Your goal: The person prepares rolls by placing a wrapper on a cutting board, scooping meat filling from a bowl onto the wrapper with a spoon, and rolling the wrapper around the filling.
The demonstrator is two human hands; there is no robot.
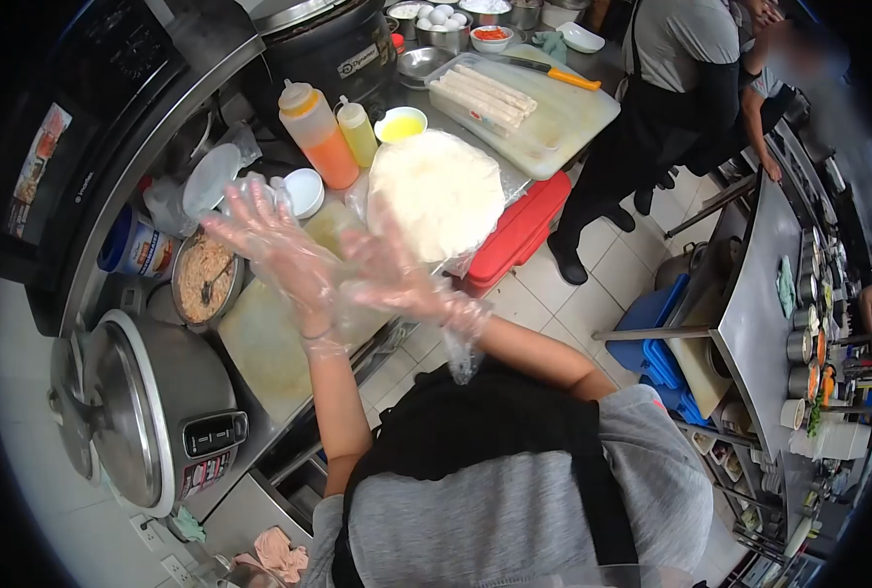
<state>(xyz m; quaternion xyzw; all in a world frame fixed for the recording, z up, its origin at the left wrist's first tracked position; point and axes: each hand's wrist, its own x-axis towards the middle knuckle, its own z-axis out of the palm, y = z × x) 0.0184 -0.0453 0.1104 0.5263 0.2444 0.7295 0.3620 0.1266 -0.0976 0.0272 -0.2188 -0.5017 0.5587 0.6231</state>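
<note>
Both hands wear clear plastic gloves. My left hand [284,257] is raised over the cutting board [269,348], fingers spread, holding nothing. Close beside its wrist is my right hand [401,279], fingers stretched out; I cannot tell whether the gloves touch. Just beyond the right hand lies a round, pale stack of what look like thin dough sheets [441,191] on plastic. Left of my left hand is a metal bowl of orange-beige filling [205,277] with a spoon in it. A small white bowl of yellow liquid [399,124] stands behind the dough sheets.
An orange squeeze bottle [320,137] and a yellow one [357,132] stand behind. Pale rolls [485,96] fill a plastic container beside an orange-handled knife [568,76]. A large rice cooker [161,412] is at left, a red lid [519,235] at right. Another person [671,108] stands nearby.
</note>
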